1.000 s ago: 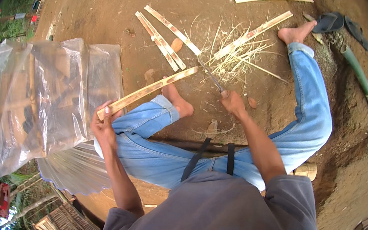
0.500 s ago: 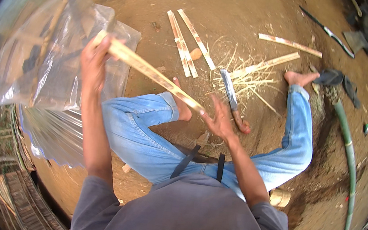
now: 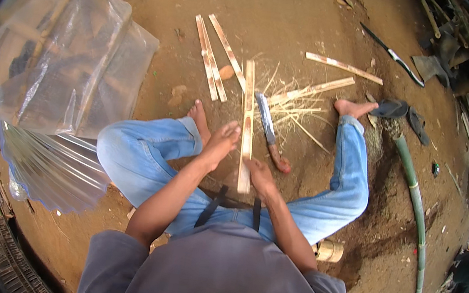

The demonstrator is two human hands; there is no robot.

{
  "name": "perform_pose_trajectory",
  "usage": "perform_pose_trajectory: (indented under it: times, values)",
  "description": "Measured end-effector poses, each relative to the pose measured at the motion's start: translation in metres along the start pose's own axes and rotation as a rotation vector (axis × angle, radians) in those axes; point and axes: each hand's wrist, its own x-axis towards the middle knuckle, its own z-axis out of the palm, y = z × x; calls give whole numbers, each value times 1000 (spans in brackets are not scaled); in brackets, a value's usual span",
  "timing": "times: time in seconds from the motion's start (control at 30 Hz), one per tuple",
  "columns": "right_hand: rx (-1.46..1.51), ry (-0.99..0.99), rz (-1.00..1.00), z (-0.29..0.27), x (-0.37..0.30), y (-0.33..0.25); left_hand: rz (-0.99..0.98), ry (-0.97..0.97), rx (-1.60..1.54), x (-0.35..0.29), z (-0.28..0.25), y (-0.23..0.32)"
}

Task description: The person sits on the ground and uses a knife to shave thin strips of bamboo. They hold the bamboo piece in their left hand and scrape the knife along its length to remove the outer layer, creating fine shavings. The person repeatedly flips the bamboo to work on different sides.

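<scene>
A pale bamboo strip point(image 3: 247, 133) stands nearly lengthwise in front of me, between my knees. Near its lower end my right hand point(image 3: 261, 178) grips it from the right side. My left hand point(image 3: 222, 143) is just left of the strip, fingers stretched loosely and a small gap between them and the bamboo. Just beyond, a machete point(image 3: 264, 118) with a brown wooden handle lies on the ground, its blade tip close behind the strip. Thin bamboo shavings point(image 3: 304, 111) are scattered around the blade.
More bamboo strips point(image 3: 210, 57) lie at the far left and another strip point(image 3: 344, 68) at the far right. A long knife point(image 3: 397, 58) and dark sandals point(image 3: 396, 110) are farther right. A green bamboo pole point(image 3: 414, 197) curves along the right; plastic sheeting point(image 3: 93, 68) covers things at left.
The bamboo strip has swung from slanting across to nearly lengthwise. My left hand has let go and come down toward the middle; my right hand stays on the lower end.
</scene>
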Motion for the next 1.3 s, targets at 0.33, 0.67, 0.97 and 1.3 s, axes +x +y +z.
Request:
perform_pose_trajectory:
  times: [0.33, 0.67, 0.97, 1.3]
  values:
    - [-527, 141, -186, -16, 13, 23, -214, -179, -196, -66, 18, -51]
    - [-216, -87, -112, -19, 6, 8, -315, -242, -587, -63, 5, -46]
    - [-155, -41, -162, -14, 2, -3, -386, -249, -859, -60, 3, -45]
    - [-2, 108, -216, -28, -1, 6, -283, -271, -1199, -68, -35, -16]
